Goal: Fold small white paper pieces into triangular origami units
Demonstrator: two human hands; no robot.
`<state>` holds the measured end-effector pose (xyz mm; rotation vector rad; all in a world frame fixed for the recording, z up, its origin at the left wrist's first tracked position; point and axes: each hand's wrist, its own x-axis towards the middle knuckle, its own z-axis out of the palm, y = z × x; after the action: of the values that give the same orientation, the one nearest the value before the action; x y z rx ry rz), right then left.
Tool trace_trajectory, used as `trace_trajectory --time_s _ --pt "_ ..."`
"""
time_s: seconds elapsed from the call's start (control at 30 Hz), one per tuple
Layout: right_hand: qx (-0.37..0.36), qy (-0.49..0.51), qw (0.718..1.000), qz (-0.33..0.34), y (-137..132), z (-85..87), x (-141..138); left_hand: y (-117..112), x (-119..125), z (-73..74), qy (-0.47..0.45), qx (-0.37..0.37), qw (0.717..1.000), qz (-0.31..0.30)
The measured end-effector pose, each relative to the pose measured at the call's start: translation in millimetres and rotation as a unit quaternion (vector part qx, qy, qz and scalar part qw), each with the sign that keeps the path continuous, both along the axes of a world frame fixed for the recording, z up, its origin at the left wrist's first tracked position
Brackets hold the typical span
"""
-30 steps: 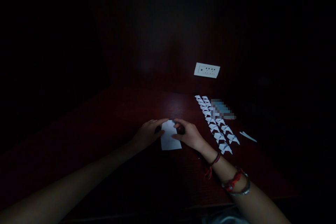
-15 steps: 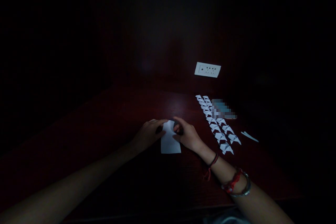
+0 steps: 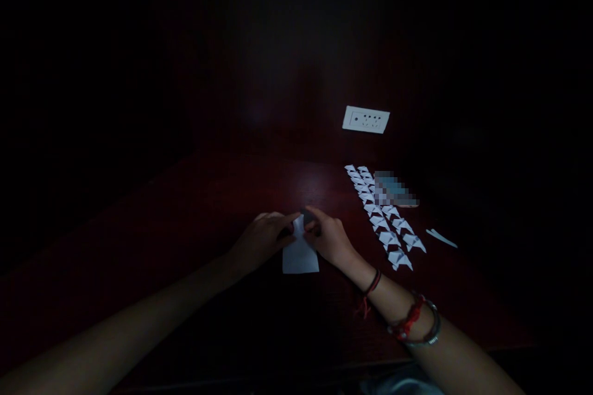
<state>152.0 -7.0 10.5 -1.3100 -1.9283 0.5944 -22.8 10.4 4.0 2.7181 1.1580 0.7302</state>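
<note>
A small white sheet of paper (image 3: pixel 300 256) lies on a dark reddish table (image 3: pixel 194 216) in dim light. My left hand (image 3: pixel 262 239) pinches the paper's top left part, fingers curled onto it. My right hand (image 3: pixel 328 237) grips the top right part, fingertips meeting those of the left above the sheet. The paper's upper edge is hidden between the fingers. Red thread bands and a metal bangle sit on my right wrist (image 3: pixel 407 321).
Two rows of several small folded white paper pieces (image 3: pixel 382 217) run along the table to the right. A blurred bluish object (image 3: pixel 393 190) lies beside them, a thin white paper strip (image 3: pixel 441 237) further right. A white socket plate (image 3: pixel 365 120) is on the dark wall behind.
Both hands have drawn closer together over the paper's top, covering more of it. The sheet has shifted slightly toward me.
</note>
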Motion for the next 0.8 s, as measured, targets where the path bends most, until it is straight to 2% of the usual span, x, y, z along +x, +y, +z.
trace_trajectory --time_s 0.3,0.4,0.63,0.8 --pt "0.003 -0.023 1.000 -0.007 0 0.6 1 -15 6 7.3 0.030 0.023 0.999 0.039" --pt "0.001 -0.026 1.000 -0.003 3 -1.5 1 -17 8 6.3 0.018 0.023 0.998 0.057" --pt "-0.027 -0.011 0.999 0.020 2 2.3 0 -14 13 1.2 0.044 0.080 0.992 0.088" --pt "-0.044 -0.002 0.999 0.007 0 5.9 -1 -9 10 2.4 0.014 0.028 0.993 0.112"
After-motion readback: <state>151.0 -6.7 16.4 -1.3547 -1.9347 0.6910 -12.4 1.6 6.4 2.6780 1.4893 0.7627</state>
